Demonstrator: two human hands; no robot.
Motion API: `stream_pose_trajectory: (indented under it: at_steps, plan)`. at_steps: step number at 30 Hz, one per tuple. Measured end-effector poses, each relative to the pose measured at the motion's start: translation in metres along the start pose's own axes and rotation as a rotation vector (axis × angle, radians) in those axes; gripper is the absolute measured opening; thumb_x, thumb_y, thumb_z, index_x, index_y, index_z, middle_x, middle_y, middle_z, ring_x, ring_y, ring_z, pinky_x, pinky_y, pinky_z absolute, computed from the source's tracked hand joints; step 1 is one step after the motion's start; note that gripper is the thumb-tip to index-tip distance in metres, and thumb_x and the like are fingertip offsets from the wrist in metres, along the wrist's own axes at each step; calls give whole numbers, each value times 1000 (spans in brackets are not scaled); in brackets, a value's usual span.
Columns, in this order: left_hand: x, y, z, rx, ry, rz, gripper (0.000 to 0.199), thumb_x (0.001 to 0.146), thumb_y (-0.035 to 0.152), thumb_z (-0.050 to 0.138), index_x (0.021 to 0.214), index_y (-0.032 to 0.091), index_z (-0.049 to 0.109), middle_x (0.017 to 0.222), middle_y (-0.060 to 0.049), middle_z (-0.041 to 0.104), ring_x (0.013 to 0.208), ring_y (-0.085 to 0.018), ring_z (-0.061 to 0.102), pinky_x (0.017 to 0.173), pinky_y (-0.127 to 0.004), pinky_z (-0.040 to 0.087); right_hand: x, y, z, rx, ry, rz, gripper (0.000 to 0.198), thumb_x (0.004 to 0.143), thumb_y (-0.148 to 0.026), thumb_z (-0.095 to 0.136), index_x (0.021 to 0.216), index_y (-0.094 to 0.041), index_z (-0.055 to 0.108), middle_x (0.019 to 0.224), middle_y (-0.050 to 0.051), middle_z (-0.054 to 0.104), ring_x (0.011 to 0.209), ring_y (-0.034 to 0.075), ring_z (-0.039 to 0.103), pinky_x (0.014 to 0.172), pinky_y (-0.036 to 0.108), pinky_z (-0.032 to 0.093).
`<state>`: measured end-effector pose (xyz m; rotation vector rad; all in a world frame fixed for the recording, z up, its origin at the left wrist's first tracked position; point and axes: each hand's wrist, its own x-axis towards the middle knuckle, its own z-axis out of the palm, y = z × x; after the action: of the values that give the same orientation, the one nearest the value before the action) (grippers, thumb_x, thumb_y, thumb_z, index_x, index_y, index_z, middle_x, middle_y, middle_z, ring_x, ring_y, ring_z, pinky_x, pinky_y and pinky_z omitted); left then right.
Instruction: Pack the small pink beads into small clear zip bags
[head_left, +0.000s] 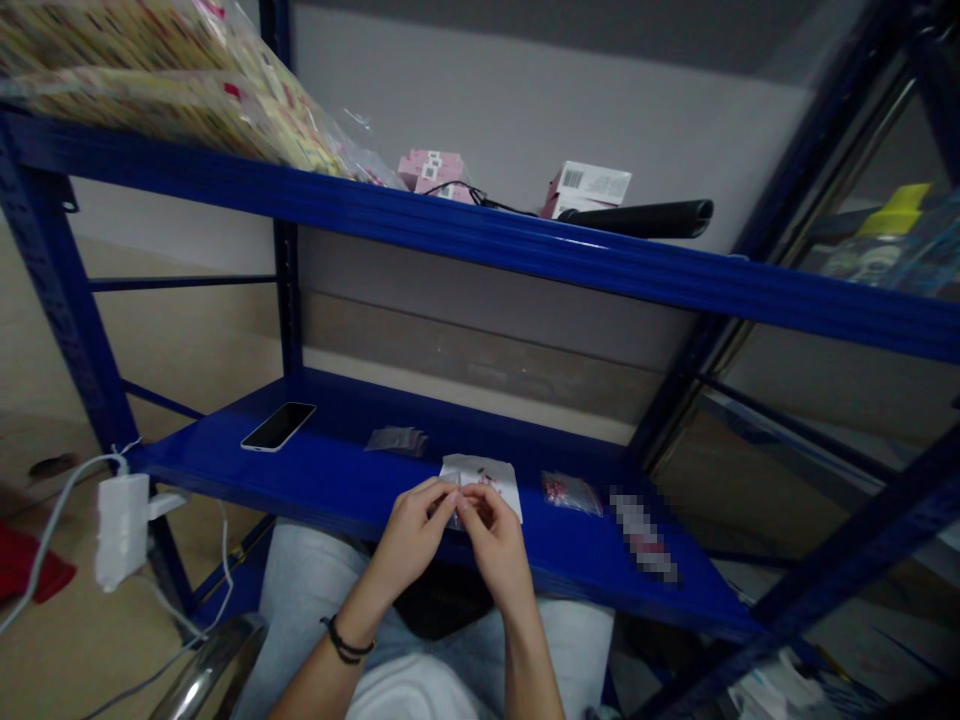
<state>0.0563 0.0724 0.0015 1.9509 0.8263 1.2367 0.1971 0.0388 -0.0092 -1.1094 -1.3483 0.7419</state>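
Observation:
My left hand (414, 528) and my right hand (495, 535) meet at the shelf's front edge, fingertips pinched together. Between them is a small clear plastic bag (454, 519), mostly covered by my fingers. Just behind my hands lies a white sheet of paper (510, 485) with small red bits (489, 478) on it. To the left of the paper rests a pile of flat clear bags (397, 440). On the right, a clear bag with small red pieces (570, 492) lies flat.
A phone (279, 427) lies on the blue shelf (337, 478) at left. A blurred-out item (645, 535) is at right. Overhead, the upper shelf (480, 238) holds pink boxes (433, 172), a black tube (645, 219) and bagged goods (172, 90). A white adapter (122, 530) hangs at left.

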Motion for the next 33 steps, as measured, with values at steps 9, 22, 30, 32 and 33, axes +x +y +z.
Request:
stream_pose_trajectory:
  at_steps: [9,22,30,32,33]
  plan:
    - [-3,-2,0,151,-57,50,28,102,32,40,86,20,60,82,-1,59,75,-17,55,68,-28,38,-1,1,-2,-174,11,-34,23,92,-33,54,95,-19,71,91,5,71,83,18,64,75,26,48]
    - [-5,-12,9,445,0,7,20,90,17,44,71,23,40,73,0,50,74,-20,51,67,-31,33,-7,-7,-6,-476,71,-163,16,89,-16,46,78,-20,57,73,-1,54,70,15,51,65,24,36]
    - [-3,-11,0,495,-172,31,17,88,16,48,72,21,48,73,0,57,73,-20,56,66,-30,32,-11,-13,-17,-585,-186,-178,28,88,-13,49,90,-24,74,84,4,62,81,19,59,70,26,41]
    - [-3,-7,0,493,-189,38,16,89,17,49,73,21,49,74,-1,58,73,-20,56,66,-30,33,-13,-13,-11,-653,-136,-165,24,91,-19,51,83,-23,73,80,5,62,77,19,59,67,26,39]
    - [-3,-5,0,488,-194,44,16,89,17,49,73,21,50,74,-1,58,74,-20,56,66,-30,33,-14,-13,-8,-700,-86,-154,24,91,-21,52,78,-23,71,78,5,61,74,19,59,65,26,38]
